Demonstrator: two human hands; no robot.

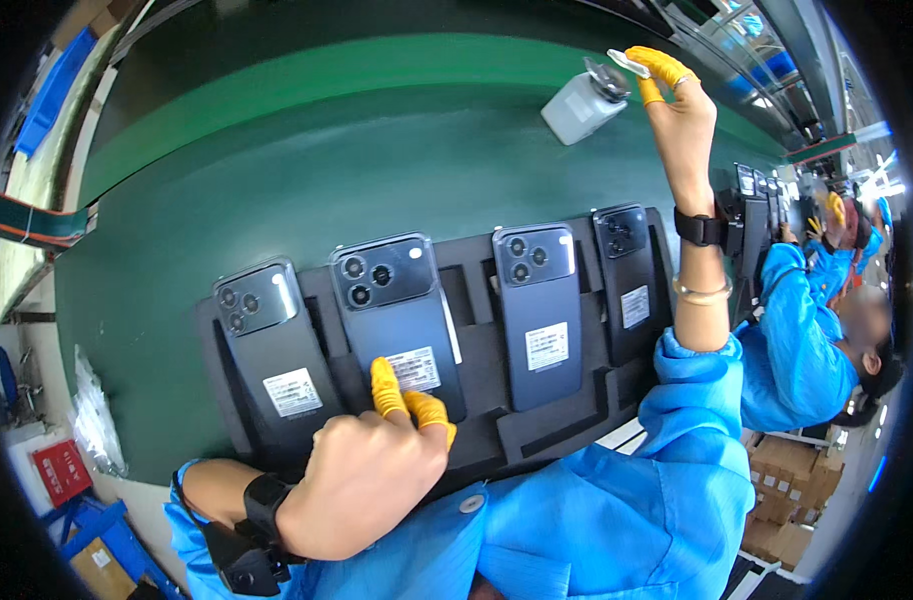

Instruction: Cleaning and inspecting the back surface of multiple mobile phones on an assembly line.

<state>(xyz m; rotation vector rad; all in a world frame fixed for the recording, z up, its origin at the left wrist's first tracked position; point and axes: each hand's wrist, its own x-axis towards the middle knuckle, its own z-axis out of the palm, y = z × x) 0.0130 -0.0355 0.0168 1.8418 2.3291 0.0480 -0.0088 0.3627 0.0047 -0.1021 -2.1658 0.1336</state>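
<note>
Four-slot wording aside, several smartphones lie back-up in a black tray (469,448). My left hand (367,485), in yellow finger cots, is closed with its fingertips on the lower back of a blue phone (395,325), beside its white label. To the left lies a dark grey phone (289,355); to the right are another blue phone (539,310) and a black phone (625,262). My right hand (677,100) reaches far right and pinches a small white wipe (629,64). Just left of that hand, a white bottle (580,108) with a metallic top stands tilted in view.
The phones' tray rests on a green work surface (177,225). At its left edge lies clear plastic film (97,415). Farther right, a co-worker in a blue sleeve (792,350) sits near more black trays (747,225). Cardboard boxes (792,485) are stacked behind.
</note>
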